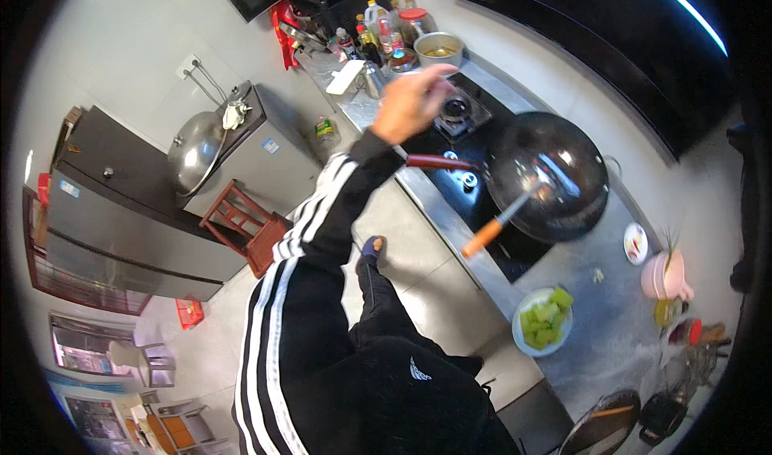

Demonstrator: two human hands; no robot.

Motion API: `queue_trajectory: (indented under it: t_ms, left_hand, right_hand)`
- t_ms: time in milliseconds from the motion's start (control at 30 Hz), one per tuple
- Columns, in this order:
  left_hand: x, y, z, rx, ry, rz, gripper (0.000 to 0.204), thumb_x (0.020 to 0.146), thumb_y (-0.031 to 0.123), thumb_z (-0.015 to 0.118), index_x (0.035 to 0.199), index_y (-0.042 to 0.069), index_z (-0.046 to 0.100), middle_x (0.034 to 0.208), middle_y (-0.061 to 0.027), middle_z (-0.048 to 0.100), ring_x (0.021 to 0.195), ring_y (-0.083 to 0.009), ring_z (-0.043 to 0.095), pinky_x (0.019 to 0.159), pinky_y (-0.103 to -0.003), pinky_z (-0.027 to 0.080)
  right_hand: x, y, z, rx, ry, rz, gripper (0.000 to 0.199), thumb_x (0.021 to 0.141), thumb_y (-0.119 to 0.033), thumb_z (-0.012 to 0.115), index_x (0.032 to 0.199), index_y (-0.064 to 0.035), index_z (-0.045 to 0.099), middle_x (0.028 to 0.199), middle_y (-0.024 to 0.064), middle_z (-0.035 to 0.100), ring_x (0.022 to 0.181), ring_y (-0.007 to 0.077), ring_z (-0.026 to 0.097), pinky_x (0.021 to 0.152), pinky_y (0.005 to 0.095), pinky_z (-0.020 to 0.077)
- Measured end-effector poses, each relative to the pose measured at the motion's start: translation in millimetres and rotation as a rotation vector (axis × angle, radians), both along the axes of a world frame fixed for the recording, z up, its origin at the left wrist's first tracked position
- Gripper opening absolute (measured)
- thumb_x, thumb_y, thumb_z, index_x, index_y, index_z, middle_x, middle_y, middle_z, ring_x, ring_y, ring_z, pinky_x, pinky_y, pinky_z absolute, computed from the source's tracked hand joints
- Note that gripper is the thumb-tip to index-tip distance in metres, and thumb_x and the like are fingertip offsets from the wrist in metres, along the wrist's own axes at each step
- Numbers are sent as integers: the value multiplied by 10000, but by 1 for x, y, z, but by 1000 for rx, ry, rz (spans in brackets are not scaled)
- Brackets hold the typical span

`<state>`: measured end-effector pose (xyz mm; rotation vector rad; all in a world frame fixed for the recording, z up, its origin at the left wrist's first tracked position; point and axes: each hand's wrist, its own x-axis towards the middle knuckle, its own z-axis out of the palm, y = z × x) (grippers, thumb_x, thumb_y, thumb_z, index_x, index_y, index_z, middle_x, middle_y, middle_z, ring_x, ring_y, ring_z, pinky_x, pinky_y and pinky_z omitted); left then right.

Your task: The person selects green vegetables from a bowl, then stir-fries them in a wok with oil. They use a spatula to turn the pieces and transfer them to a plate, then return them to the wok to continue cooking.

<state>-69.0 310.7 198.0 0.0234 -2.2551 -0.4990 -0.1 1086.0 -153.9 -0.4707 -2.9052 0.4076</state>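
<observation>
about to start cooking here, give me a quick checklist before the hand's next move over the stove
1. Left hand empty: ok, it reaches out above the counter toward the far burner, holding nothing visible.
2. Right hand in sight: not ok, out of view.
3. Wok seated on the stove: ok, it looks empty, a spatula with an orange handle resting in it.
4. Flame under the wok: cannot tell.
5. Bowl of green vegetable pieces ready: ok, on the counter near the wok.
6. Metal bowl beyond the hand: ok, upright.
</observation>
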Motion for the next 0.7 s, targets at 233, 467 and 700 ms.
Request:
queue_trajectory:
  t_ms: [233, 467, 700]
  left_hand:
    - [93, -477, -178, 269, -470, 688, 622, 970, 488, 539, 1391, 29, 528, 1216, -204, 675, 1178, -323, 630, 995, -416, 477]
    - [15, -665, -344, 726, -503, 200, 585, 1030, 482, 437, 1314, -6, 591, 1293, -205, 631, 1236, -316, 575, 1052, -372, 413]
    - [64, -620, -316, 1163, -140, -23, 461, 1068, 374, 421, 1317, 14, 568, 1086, -85, 668, 982, -139, 622, 828, -274, 506]
  right_hand:
    - [104, -276, -12, -47, -764, 204, 333, 924, -325, 589, 1045, -17, 627, 941, 214, 660, 853, 401, 641, 761, 508, 494]
    - [217, -465, 69, -16, -1260, 214, 339, 893, -362, 630, 935, -30, 683, 888, 192, 688, 821, 391, 647, 737, 517, 491]
    - [89, -794, 206, -678, -756, 841, 357, 888, 79, 480, 1202, 6, 635, 1017, 195, 705, 951, 296, 695, 892, 360, 528]
